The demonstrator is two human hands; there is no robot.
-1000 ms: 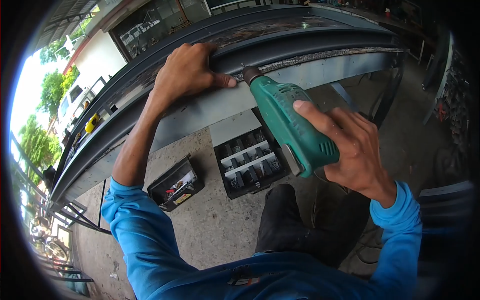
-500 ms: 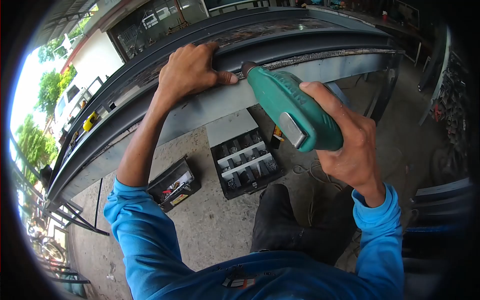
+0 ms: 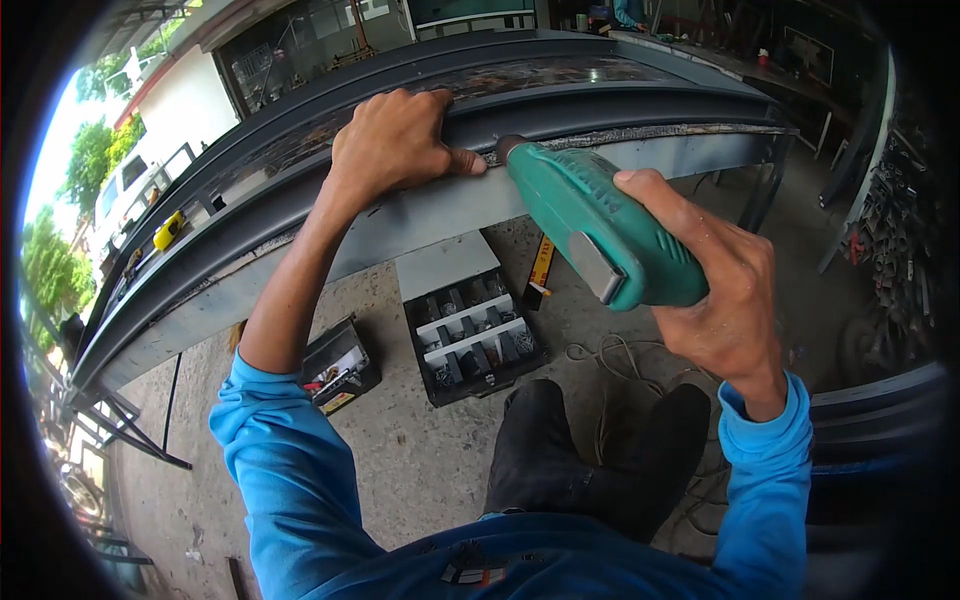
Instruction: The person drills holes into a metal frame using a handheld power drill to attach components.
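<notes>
Right hand (image 3: 725, 300) was wrapped tight around the green drill (image 3: 600, 225), its long body angled up-left so the nose sat right beside the left hand (image 3: 395, 140), which was clamped over the steel beam's (image 3: 640, 105) edge.

Drill (image 3: 600, 235) rolled since a second ago, flat grey side plate now turned up toward camera. Right hand (image 3: 725, 285) regripped further over the body. Yellow tool (image 3: 541, 265) on floor newly exposed.
</notes>
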